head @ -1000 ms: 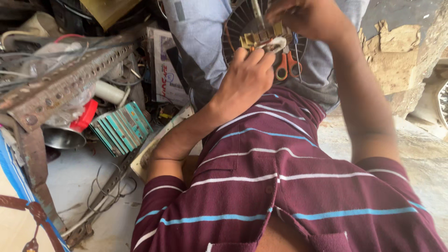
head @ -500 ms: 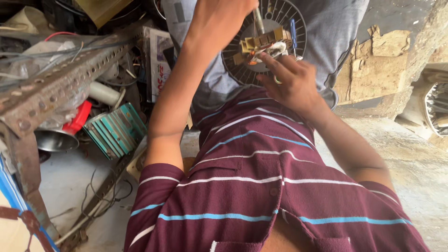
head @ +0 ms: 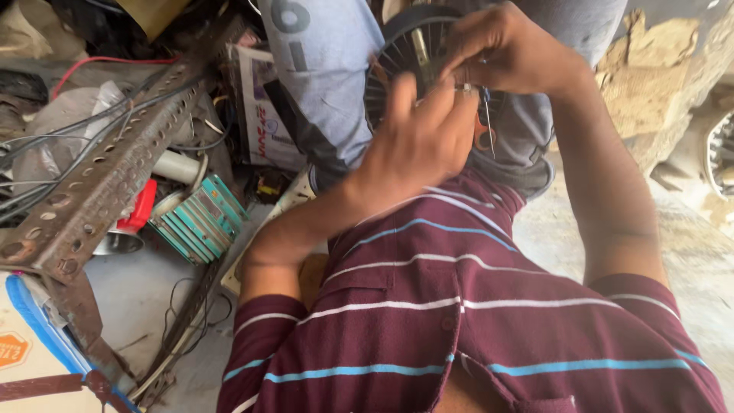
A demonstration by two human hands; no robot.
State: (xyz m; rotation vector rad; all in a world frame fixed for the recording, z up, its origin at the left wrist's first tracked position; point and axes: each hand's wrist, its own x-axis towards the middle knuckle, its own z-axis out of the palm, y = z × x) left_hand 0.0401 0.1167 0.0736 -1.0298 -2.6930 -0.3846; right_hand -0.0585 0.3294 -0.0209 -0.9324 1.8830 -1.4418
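Fingers [head: 459,65] of the right hand [head: 508,50] pinch thin wire at twelve o'clock; left hand [head: 417,141] curls, grip unclear, against the slotted motor core [head: 397,53]: heavy, rigid, best held by its rim

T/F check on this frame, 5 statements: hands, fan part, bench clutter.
1. Both hands are on the round black finned part. True: the left hand and right hand meet at it.
2. The part lies flat on the floor. False: it is held up against the person's lap.
3. A perforated metal angle bar lies at the left. True.
4. The sleeves are plain white. False: the shirt is maroon with white and blue stripes.
5. The teal ribbed block is in the left hand. False: it sits apart, among the clutter beside the bar.
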